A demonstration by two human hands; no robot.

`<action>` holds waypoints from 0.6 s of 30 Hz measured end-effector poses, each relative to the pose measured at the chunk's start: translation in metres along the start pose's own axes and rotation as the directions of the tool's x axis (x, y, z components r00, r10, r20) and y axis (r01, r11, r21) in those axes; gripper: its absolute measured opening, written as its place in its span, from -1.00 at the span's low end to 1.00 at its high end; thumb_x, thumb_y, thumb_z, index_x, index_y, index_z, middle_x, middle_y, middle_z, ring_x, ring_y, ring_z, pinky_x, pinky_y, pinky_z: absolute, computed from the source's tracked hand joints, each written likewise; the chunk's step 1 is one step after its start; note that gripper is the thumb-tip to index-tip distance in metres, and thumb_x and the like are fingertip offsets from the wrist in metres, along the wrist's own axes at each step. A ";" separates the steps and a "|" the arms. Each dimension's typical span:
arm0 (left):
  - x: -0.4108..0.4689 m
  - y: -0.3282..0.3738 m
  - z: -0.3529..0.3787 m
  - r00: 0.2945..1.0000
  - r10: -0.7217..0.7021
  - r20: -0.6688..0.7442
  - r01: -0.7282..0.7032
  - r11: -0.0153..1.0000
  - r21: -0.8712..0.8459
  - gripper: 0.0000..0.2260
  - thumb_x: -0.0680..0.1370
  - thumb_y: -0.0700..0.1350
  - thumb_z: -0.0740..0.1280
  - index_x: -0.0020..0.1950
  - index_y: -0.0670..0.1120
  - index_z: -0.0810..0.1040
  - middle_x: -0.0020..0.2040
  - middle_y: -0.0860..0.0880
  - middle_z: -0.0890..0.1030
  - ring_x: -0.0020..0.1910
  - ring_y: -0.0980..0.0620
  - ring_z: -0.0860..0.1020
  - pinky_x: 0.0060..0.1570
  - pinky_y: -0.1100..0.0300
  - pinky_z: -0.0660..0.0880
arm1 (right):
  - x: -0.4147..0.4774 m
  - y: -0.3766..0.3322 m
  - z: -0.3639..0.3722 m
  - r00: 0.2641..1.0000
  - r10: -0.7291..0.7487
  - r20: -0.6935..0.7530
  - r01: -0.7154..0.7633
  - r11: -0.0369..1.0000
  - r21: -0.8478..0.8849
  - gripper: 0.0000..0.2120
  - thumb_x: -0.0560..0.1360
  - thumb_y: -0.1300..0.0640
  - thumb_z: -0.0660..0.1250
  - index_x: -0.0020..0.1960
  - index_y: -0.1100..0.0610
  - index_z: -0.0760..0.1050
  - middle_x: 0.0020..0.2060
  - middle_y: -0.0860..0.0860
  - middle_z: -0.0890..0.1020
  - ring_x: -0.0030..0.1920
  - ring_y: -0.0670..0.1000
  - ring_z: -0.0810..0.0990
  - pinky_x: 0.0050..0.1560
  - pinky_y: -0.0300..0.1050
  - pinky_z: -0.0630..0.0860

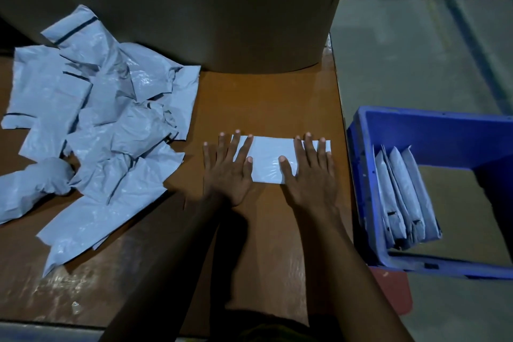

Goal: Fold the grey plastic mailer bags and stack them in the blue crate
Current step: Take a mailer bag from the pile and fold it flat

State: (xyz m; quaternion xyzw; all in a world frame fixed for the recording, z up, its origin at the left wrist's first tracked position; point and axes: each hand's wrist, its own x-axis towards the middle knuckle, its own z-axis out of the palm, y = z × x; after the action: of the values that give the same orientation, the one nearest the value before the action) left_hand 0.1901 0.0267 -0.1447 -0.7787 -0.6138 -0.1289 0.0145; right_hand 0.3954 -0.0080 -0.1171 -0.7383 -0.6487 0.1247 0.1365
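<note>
On the brown table [266,103] right in front of us lies one folded grey mailer bag [266,159], flat, long side running L to R, near the table's R edge. We have both hands on it, palms down. Our left hand [227,172] covers the bag's L end, w/ its outer side spilling onto the bare tabletop. Its fingers [235,144] are straight and spread, tips reaching the bag's far edge. Our right hand [311,175] covers the R end the same way, fingers [307,147] straight and spread. Both thumbs point inward toward each other across the bag's middle, well apart. Nothing's pinched; it's flat pressing only.

To the L sits a loose pile of unfolded grey bags [105,125], crumpled and overlapping, some w/ dark strips showing; one at the near L is bunched into a twist. The pile is apart from the folded bag.

Behind, a big cardboard box [194,8] stands on the table's far side.

Off the table's R edge, a blue crate [444,136] sits lower down. Inside, a few folded bags [402,197] stand on edge, leaning vs. the crate's L wall, touching each other. Something red [394,291] shows under the crate's near L corner; can't tell what. Grey concrete floor [402,50] lies beyond.
</note>
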 end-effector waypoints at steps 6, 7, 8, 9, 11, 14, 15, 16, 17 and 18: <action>0.003 0.003 0.004 0.998 -0.023 -0.059 0.024 1.000 0.012 -0.52 0.73 0.10 -0.01 0.65 0.05 0.25 0.64 -0.07 0.24 0.64 -0.18 0.15 0.57 -0.32 -0.01 | 0.030 -0.001 -0.012 0.978 0.071 0.196 -0.058 0.996 -0.075 -0.24 0.63 -0.43 -0.15 0.69 -0.07 -0.22 0.65 -0.03 -0.28 0.61 0.09 -0.42 0.56 0.07 -0.38; 0.003 0.003 0.005 0.997 -0.023 -0.067 0.024 1.000 0.014 -0.52 0.73 0.10 -0.01 0.64 0.05 0.27 0.64 -0.08 0.26 0.64 -0.19 0.16 0.56 -0.33 0.01 | 0.036 -0.002 -0.013 0.969 0.089 0.231 -0.071 0.994 -0.083 -0.22 0.62 -0.44 -0.16 0.68 -0.06 -0.23 0.65 -0.02 -0.30 0.61 0.11 -0.43 0.56 0.09 -0.39; 0.003 0.004 0.006 0.997 -0.024 -0.078 0.025 1.000 0.016 -0.52 0.73 0.10 0.00 0.64 0.05 0.28 0.63 -0.08 0.27 0.63 -0.19 0.17 0.56 -0.33 0.02 | 0.039 -0.004 -0.013 0.966 0.101 0.237 -0.085 0.993 -0.077 -0.21 0.62 -0.45 -0.16 0.69 -0.06 -0.23 0.65 -0.01 -0.30 0.61 0.11 -0.43 0.56 0.10 -0.38; 0.003 0.004 0.007 0.996 -0.029 -0.088 0.031 0.999 0.014 -0.53 0.73 0.10 0.00 0.63 0.05 0.29 0.63 -0.07 0.28 0.63 -0.19 0.19 0.55 -0.33 0.04 | 0.039 -0.006 -0.012 0.974 0.099 0.205 -0.088 0.994 -0.064 -0.21 0.62 -0.45 -0.16 0.69 -0.05 -0.21 0.65 0.00 -0.28 0.62 0.11 -0.41 0.57 0.12 -0.36; 0.004 0.006 0.007 0.994 -0.037 -0.105 0.038 0.999 0.003 -0.53 0.73 0.10 0.00 0.62 0.05 0.31 0.63 -0.07 0.29 0.62 -0.19 0.21 0.55 -0.34 0.05 | 0.031 -0.008 -0.007 0.997 0.056 0.060 -0.053 0.997 -0.048 -0.23 0.64 -0.43 -0.15 0.70 -0.01 -0.11 0.67 0.03 -0.17 0.65 0.11 -0.31 0.62 0.13 -0.29; 0.001 0.006 0.004 0.995 -0.033 -0.095 0.033 0.999 -0.002 -0.53 0.73 0.10 -0.01 0.63 0.05 0.29 0.63 -0.06 0.27 0.62 -0.20 0.20 0.54 -0.34 0.05 | 0.011 -0.003 -0.003 0.999 -0.027 -0.045 0.025 0.998 -0.062 -0.26 0.67 -0.38 -0.14 0.69 0.04 -0.03 0.68 0.06 -0.08 0.66 0.08 -0.23 0.64 0.12 -0.22; 0.000 0.005 0.002 0.996 -0.027 -0.080 0.027 1.000 0.002 -0.52 0.73 0.11 -0.03 0.64 0.06 0.28 0.64 -0.06 0.26 0.63 -0.20 0.19 0.55 -0.34 0.04 | 0.006 0.000 -0.004 0.998 -0.041 -0.046 0.038 0.997 -0.061 -0.27 0.68 -0.37 -0.14 0.70 0.04 -0.04 0.68 0.05 -0.08 0.66 0.06 -0.24 0.64 0.11 -0.22; 0.000 0.005 0.000 0.998 -0.016 -0.060 0.016 1.000 0.004 -0.52 0.73 0.12 -0.06 0.64 0.07 0.26 0.64 -0.06 0.25 0.63 -0.20 0.17 0.55 -0.35 0.02 | 0.000 0.004 -0.006 0.998 -0.044 -0.038 0.042 0.997 -0.058 -0.27 0.68 -0.36 -0.15 0.70 0.04 -0.05 0.68 0.03 -0.09 0.66 0.05 -0.26 0.64 0.11 -0.22; 0.000 0.006 -0.003 0.999 -0.006 -0.038 0.007 1.000 0.006 -0.51 0.73 0.13 -0.08 0.65 0.07 0.24 0.65 -0.06 0.24 0.64 -0.20 0.16 0.55 -0.35 0.01 | -0.006 0.007 -0.007 0.999 -0.047 -0.024 0.045 0.997 -0.056 -0.27 0.67 -0.37 -0.16 0.70 0.03 -0.07 0.68 0.01 -0.11 0.65 0.02 -0.28 0.64 0.10 -0.22; 0.000 0.006 -0.005 1.000 0.002 -0.022 -0.002 1.000 0.009 -0.51 0.74 0.13 -0.09 0.66 0.08 0.22 0.65 -0.06 0.23 0.64 -0.20 0.14 0.55 -0.35 0.01 | -0.012 0.010 -0.009 0.999 -0.047 -0.010 0.046 0.998 -0.044 -0.27 0.67 -0.37 -0.17 0.70 0.03 -0.09 0.68 -0.01 -0.12 0.65 0.00 -0.30 0.64 0.08 -0.24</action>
State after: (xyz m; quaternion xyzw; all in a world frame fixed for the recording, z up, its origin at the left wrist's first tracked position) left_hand 0.1951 0.0240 -0.1393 -0.7778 -0.6135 -0.1343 0.0248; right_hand 0.4066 -0.0211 -0.1120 -0.7264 -0.6675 0.1032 0.1271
